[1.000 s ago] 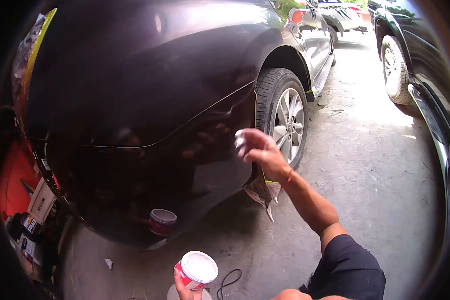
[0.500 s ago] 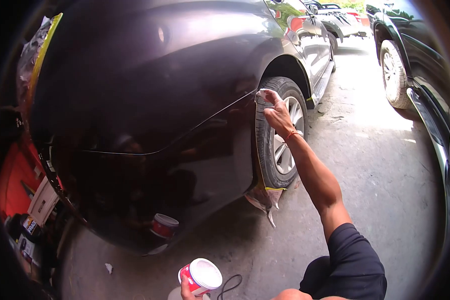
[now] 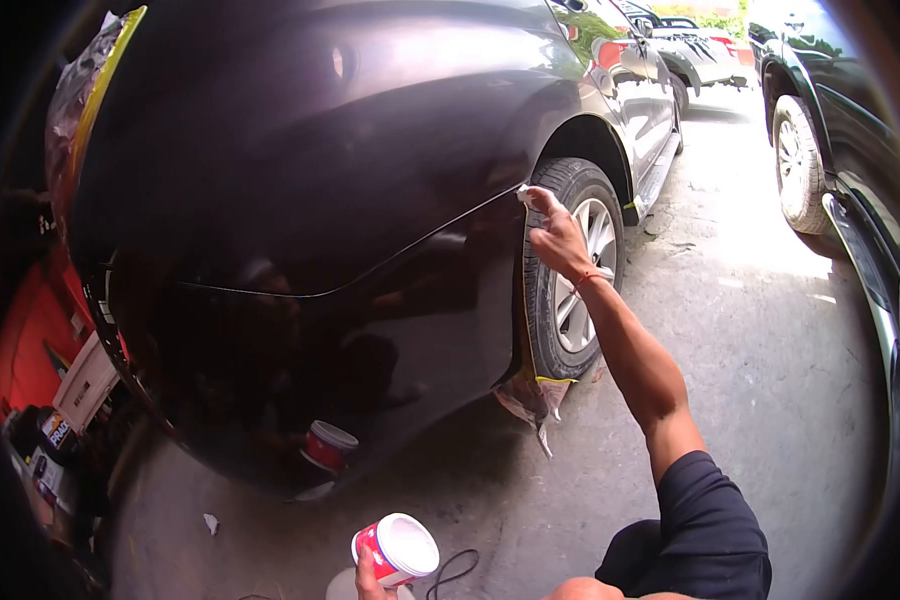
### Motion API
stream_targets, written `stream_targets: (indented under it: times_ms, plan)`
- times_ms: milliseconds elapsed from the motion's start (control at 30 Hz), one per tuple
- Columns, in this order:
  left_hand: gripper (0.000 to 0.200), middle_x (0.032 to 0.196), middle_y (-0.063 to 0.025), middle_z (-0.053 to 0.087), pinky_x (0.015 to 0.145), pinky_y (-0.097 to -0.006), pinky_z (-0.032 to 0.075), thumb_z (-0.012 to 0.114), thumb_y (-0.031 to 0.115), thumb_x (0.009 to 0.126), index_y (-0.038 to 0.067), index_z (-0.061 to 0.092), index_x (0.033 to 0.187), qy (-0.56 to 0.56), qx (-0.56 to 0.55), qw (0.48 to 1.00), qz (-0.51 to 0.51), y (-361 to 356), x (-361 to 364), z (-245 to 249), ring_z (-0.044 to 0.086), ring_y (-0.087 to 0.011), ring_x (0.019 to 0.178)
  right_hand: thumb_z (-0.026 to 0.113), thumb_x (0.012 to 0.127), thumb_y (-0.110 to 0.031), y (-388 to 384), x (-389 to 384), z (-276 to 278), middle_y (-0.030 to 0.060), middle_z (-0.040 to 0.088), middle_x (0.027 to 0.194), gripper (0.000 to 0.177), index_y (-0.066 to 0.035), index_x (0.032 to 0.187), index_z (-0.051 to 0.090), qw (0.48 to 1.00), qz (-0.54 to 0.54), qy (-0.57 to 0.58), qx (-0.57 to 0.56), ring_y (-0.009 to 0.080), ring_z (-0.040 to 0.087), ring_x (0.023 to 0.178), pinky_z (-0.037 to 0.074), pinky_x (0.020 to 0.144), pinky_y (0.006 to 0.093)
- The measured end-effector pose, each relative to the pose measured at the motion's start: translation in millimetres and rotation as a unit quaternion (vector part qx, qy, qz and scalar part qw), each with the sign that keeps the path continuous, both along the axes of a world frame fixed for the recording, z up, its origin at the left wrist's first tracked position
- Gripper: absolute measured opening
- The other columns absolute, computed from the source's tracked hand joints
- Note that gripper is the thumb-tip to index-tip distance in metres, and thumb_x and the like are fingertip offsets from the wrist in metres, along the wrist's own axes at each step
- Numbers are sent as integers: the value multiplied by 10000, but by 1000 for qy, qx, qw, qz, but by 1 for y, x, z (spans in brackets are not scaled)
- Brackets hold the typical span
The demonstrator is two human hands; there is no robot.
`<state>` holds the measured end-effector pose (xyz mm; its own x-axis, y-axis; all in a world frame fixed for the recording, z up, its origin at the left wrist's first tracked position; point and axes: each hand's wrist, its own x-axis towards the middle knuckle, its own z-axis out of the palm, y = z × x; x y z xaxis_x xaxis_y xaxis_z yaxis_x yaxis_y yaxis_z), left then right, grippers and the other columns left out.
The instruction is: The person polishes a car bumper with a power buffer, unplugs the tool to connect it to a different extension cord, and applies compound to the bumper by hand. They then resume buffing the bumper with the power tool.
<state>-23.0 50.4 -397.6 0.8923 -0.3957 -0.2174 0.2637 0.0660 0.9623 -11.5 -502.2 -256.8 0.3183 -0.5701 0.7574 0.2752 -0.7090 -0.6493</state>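
Note:
My right hand (image 3: 560, 235) reaches out to the edge of the dark car panel (image 3: 420, 320), beside the front wheel (image 3: 575, 270). Its fingers pinch a small white piece (image 3: 524, 194) against the end of the panel seam. A thin red band circles that wrist. At the bottom, my left hand (image 3: 368, 577) is wrapped round a red and white tub (image 3: 396, 550), held upright with its pale top facing me. The tub is mirrored in the glossy panel. Most of my left hand is hidden below the frame.
Yellow tape and masking film (image 3: 535, 400) hang at the wheel arch's lower end. Another dark car (image 3: 850, 130) stands at the right. Containers and a red object (image 3: 35, 340) lie at the left. A thin black loop (image 3: 455, 572) is on the floor (image 3: 710, 330).
The view has shifted slightly, so the car sits a little further right. My right hand has moved slightly down at the panel edge, its fingers closer together. The tub is still held.

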Motion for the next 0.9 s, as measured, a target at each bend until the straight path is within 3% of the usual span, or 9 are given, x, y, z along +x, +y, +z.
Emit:
stream_targets:
  times_ms: [100, 167, 200, 300, 400, 533, 767, 800, 900]
  plan:
    - [651, 1416, -136, 500, 976, -453, 532, 460, 530, 1003, 112, 361, 1493, 4, 12, 1000, -2, -3, 1, 3, 542, -307, 1263, 480, 657, 77, 59, -15, -2, 168, 614, 1253, 678, -50, 1321, 530, 978, -36, 61, -195, 345, 535, 1267, 394, 1103, 392]
    - [679, 1442, -118, 471, 985, -442, 528, 468, 543, 997, 110, 338, 1504, 5, 12, 1000, -12, -6, -2, 10, 526, -298, 1282, 496, 643, 68, 86, -30, -3, 183, 609, 1227, 638, -41, 1269, 552, 978, 46, 36, -200, 362, 500, 1283, 397, 1095, 406]
    - [672, 1407, -132, 510, 971, -450, 525, 483, 553, 987, 104, 387, 1478, 5, 3, 1000, 1, -7, -3, 9, 548, -308, 1254, 482, 654, 80, 84, -32, -3, 202, 617, 1215, 631, -30, 1271, 554, 989, 71, -5, -128, 369, 548, 1236, 409, 1087, 408]
    - [715, 1333, -132, 577, 932, -471, 531, 496, 621, 934, 101, 459, 1425, -35, 1, 999, 10, -11, -2, 5, 589, -312, 1197, 441, 710, 90, 66, -29, 8, 218, 628, 1265, 645, -21, 1342, 511, 1000, 16, -11, -16, 344, 591, 1219, 416, 1088, 382]
    - [767, 1298, -120, 604, 948, -459, 519, 508, 661, 895, 81, 481, 1396, -73, 2, 997, 8, -13, -7, 15, 604, -297, 1178, 444, 707, 84, 60, -9, 5, 239, 605, 1297, 682, -1, 1383, 474, 994, -7, -11, -109, 367, 564, 1251, 401, 1107, 385]
    - [746, 1299, -115, 600, 977, -433, 504, 524, 631, 904, 65, 488, 1388, -64, -17, 998, 6, -10, -8, 18, 597, -283, 1191, 518, 670, 90, 84, 1, -43, 246, 484, 1424, 749, 34, 1413, 434, 965, -78, 47, -245, 391, 411, 1381, 349, 1159, 417]
    - [726, 1357, -111, 552, 1028, -410, 463, 560, 541, 919, 62, 412, 1444, -79, -52, 996, -4, -7, -9, 20, 555, -266, 1246, 682, 790, -78, 139, -18, -187, 228, 555, 1358, 579, 32, 1337, 525, 916, -70, 162, -361, 356, 534, 1290, 413, 1111, 439]
    - [729, 1365, -109, 547, 1041, -411, 452, 561, 542, 919, 61, 410, 1446, -84, -52, 995, -4, -5, -7, 16, 543, -265, 1259, 682, 790, -78, 140, -23, -182, 228, 555, 1358, 579, 32, 1337, 525, 915, -68, 163, -363, 356, 534, 1290, 413, 1111, 439]
    - [743, 1378, -106, 537, 1063, -411, 430, 568, 550, 917, 60, 403, 1451, -90, -50, 995, -1, 1, -6, 16, 523, -261, 1280, 582, 774, 19, 135, -28, -154, 259, 596, 1278, 555, 67, 1322, 509, 974, -47, 122, -184, 384, 577, 1224, 477, 1035, 409]
